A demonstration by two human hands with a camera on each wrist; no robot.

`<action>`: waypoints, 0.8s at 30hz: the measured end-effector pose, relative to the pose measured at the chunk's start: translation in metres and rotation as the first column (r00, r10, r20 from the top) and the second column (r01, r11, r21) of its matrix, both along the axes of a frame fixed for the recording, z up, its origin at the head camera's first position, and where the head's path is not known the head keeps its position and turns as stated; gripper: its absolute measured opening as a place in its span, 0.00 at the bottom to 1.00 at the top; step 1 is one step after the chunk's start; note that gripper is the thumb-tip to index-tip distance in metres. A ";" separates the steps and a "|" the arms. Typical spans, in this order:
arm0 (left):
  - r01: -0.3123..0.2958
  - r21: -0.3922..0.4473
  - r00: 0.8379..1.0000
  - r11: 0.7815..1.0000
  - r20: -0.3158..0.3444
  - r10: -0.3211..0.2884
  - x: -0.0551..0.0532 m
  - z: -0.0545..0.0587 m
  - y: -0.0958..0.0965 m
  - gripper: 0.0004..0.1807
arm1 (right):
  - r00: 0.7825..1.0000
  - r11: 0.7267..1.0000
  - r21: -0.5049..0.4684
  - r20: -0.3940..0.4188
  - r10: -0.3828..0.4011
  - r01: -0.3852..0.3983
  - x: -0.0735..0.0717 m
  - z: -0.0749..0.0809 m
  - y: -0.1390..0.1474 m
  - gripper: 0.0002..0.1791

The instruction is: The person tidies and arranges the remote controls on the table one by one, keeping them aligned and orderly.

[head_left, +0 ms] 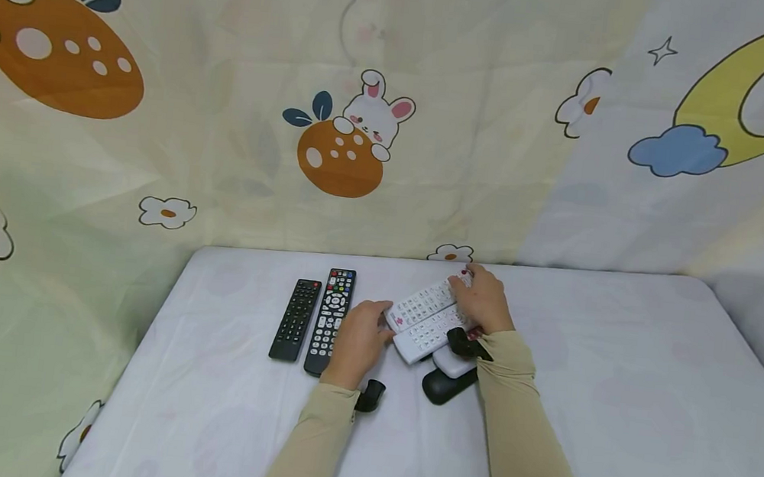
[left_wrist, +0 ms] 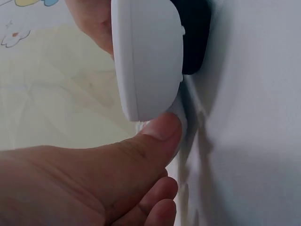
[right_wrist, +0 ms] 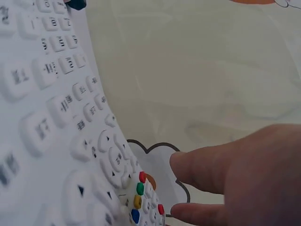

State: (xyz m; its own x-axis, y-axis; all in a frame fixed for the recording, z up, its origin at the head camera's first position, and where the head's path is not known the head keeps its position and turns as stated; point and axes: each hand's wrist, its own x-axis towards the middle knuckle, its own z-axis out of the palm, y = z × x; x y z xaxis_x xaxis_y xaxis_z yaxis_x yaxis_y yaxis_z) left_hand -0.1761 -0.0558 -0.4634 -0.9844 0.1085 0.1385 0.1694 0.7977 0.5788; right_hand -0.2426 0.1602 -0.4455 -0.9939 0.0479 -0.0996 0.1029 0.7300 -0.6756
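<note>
Two white remote controls lie slanted side by side, the upper one [head_left: 426, 303] against the lower one [head_left: 433, 337]. My left hand [head_left: 357, 340] holds the near-left end of the upper white remote between thumb and fingers. In the left wrist view its thumb [left_wrist: 162, 127] sits behind the rounded end of the lower remote [left_wrist: 150, 56]. Over the far-right end of the upper remote is my right hand [head_left: 483, 300]. The right wrist view shows its thumb and a finger straight and apart, just above the coloured buttons of a white remote [right_wrist: 61, 117].
Left of my left hand lie a slim black remote [head_left: 294, 321] and a larger black remote [head_left: 330, 318]. A rounded white device [head_left: 451, 362] and a black one [head_left: 445, 387] lie partly under my right wrist. A printed curtain [head_left: 239, 140] hangs behind the white table [head_left: 212, 422].
</note>
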 end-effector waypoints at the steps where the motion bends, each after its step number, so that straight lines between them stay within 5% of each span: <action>1: -0.002 0.001 1.000 1.000 -0.008 0.002 0.000 0.000 -0.001 0.29 | 1.000 1.000 -0.002 -0.005 0.004 -0.004 0.000 0.000 -0.001 0.35; 12: -0.032 -0.003 0.998 0.999 -0.053 0.031 -0.002 0.009 -0.011 0.31 | 0.993 0.999 -0.001 -0.110 0.037 -0.038 -0.001 0.002 -0.013 0.33; 24: 0.044 -0.036 0.997 0.998 -0.067 -0.047 0.001 0.022 -0.022 0.31 | 0.983 0.996 -0.077 -0.183 0.029 -0.044 0.002 0.005 -0.015 0.33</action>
State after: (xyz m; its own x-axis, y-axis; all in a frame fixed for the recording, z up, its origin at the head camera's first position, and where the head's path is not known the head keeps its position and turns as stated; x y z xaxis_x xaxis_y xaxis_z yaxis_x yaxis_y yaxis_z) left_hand -0.1752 -0.0773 -0.4413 -0.9669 0.1586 0.2000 0.2436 0.8074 0.5373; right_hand -0.2406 0.1455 -0.4408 -0.9967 0.0106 0.0811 -0.0528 0.6739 -0.7369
